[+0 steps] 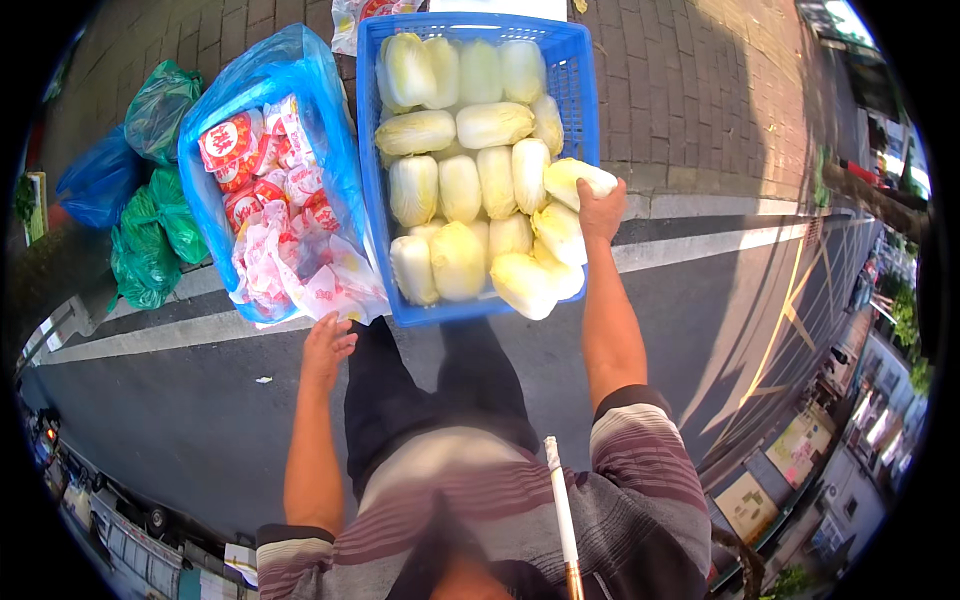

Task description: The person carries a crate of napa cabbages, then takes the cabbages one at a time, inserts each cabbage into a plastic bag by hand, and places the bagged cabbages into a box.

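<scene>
A blue plastic crate (480, 316) holds several pale napa cabbages (457, 259). My right hand (602, 208) grips one napa cabbage (568, 180) at the crate's right side, thumb on top. Left of the crate stands a container lined with a blue plastic bag (196, 180), full of crumpled white, red and yellow printed wrappers (289, 161). My left hand (330, 349) is just below the near edge of these wrappers, its fingers slightly curled and apart, with nothing seen in it. A lit cigarette (561, 502) juts out at the bottom, above my striped shirt.
Knotted green bags (146, 247) and a blue bag (101, 180) lie at the left on the brick pavement (660, 90). A kerb (690, 244) runs beneath the containers, with asphalt road on my side. A white box (499, 7) shows behind the crate. Parked vehicles stand at lower left.
</scene>
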Demonstrator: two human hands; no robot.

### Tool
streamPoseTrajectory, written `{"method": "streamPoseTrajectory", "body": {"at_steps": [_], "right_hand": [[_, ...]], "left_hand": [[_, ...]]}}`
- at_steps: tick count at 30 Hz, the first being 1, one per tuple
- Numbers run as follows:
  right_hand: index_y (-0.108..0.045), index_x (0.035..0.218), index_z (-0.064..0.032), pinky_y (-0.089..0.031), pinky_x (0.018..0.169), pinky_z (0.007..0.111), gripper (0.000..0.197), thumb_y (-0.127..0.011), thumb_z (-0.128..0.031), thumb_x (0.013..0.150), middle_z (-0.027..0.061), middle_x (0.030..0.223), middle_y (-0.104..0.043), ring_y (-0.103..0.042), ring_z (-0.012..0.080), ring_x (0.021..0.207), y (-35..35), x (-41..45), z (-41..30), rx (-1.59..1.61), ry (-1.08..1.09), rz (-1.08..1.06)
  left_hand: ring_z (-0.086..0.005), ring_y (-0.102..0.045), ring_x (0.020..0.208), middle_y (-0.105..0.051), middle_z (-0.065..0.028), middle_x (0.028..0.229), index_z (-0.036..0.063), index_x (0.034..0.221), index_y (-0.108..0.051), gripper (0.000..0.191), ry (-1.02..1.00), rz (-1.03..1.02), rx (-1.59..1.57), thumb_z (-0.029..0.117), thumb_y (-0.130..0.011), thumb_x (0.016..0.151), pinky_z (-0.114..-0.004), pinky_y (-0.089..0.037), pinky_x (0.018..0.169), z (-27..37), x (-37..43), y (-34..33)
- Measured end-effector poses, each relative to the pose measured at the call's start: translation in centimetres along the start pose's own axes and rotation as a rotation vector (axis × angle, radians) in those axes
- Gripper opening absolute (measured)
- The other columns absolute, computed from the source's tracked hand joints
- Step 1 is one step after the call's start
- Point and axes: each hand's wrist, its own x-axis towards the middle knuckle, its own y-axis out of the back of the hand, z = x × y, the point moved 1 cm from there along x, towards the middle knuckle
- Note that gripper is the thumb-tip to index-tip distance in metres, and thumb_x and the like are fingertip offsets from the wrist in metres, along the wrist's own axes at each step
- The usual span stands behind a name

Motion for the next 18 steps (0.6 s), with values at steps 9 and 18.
{"method": "streamPoseTrajectory", "body": {"at_steps": [9, 18], "right_hand": [[-0.031, 0.141, 0.001, -0.04, 0.102, 0.047, 0.097, -0.076, -0.05, 0.073, 0.0278, 0.134, -0.042, -0.044, 0.0426, 0.123, 0.5, -2.1, -0.3, -0.08, 0.029, -0.026], [-0.037, 0.14, 0.0046, -0.038, 0.104, 0.046, 0.093, -0.075, -0.05, 0.075, 0.0304, 0.131, -0.045, -0.044, 0.0415, 0.126, -0.1, -0.4, 2.7, 0.061, 0.188, -0.021]], "left_hand": [[-0.0198, -0.064, 0.088, -0.064, -0.009, 0.109, 0.0111, 0.128, -0.053, 0.046, -0.027, -0.001, -0.059, 0.04, -0.061, 0.094, -0.034, -0.051, 0.076, -0.9, -0.4, -0.4], [-0.0198, -0.065, 0.087, -0.064, -0.0092, 0.11, 0.0115, 0.129, -0.053, 0.047, -0.044, 0.048, -0.048, 0.041, -0.061, 0.093, -0.035, -0.052, 0.076, -1.3, -1.2, 2.5]]}}
